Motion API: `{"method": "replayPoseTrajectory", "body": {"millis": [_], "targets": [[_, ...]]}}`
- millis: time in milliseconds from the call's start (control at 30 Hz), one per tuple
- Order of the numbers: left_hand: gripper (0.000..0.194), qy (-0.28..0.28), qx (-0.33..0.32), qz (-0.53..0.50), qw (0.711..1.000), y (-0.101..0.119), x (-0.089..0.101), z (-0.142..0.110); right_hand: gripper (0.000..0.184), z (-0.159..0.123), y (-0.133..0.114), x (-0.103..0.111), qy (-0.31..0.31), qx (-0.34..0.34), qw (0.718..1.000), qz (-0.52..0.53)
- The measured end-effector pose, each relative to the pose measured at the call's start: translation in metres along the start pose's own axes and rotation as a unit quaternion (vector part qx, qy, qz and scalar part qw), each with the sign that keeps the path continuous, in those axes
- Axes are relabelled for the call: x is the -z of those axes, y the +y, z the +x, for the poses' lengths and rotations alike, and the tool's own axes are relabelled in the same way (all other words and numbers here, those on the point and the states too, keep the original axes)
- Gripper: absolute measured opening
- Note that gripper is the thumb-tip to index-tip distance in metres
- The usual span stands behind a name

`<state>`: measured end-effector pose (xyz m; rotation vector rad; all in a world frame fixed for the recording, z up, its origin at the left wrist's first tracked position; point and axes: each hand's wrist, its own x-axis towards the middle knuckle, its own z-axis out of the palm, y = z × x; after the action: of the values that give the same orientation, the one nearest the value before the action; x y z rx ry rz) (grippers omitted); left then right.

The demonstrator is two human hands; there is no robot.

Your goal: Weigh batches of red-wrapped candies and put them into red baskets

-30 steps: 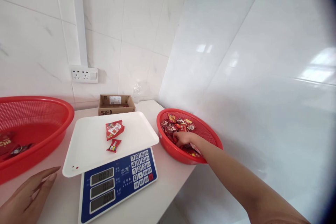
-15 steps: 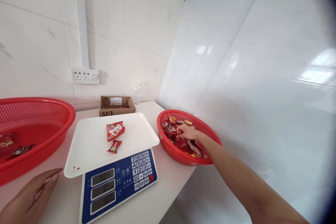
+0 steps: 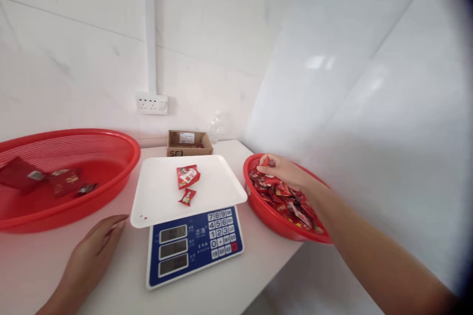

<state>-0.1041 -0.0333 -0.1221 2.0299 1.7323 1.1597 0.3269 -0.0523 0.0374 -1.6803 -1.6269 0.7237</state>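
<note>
My right hand is above the far part of the right red basket. Its fingers pinch a small red snack packet, mostly covered by them. Below it, the basket holds many red and dark wrapped snacks. On the table, left of the scale, my left hand rests with fingers stretched out and holds nothing. Its fingertips are close to the corner of the white weighing tray. A larger red packet and a smaller red packet lie on that tray.
Another red basket stands at the left, with a few red and dark packets inside. Behind the tray are a small cardboard box and a clear plastic bottle. A wall socket is above; a grey wall borders the right side.
My right hand has lifted out of the snack pile with a small red packet between its fingers. The view has turned left. The packets on the tray have stayed put.
</note>
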Motion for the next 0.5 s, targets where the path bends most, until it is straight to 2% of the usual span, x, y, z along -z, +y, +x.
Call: {"method": "replayPoseTrajectory", "body": {"millis": [100,233,367,500], "targets": [[0.041,-0.031,0.034,-0.039,0.998,0.007,0.006,-0.001,0.026,0.008,-0.026,-0.033,-0.076,0.019,0.997,0.008],[0.042,-0.030,0.043,-0.053,0.997,0.016,0.011,-0.004,0.025,0.022,-0.048,-0.080,-0.143,0.043,0.988,-0.025],[0.040,-0.035,0.047,-0.056,0.997,0.017,0.012,-0.004,0.023,0.034,-0.053,-0.108,-0.138,0.084,0.985,-0.058],[0.039,-0.042,0.044,-0.059,0.996,0.016,0.011,-0.004,0.022,0.039,-0.053,-0.114,-0.089,0.101,0.989,-0.065]]}}
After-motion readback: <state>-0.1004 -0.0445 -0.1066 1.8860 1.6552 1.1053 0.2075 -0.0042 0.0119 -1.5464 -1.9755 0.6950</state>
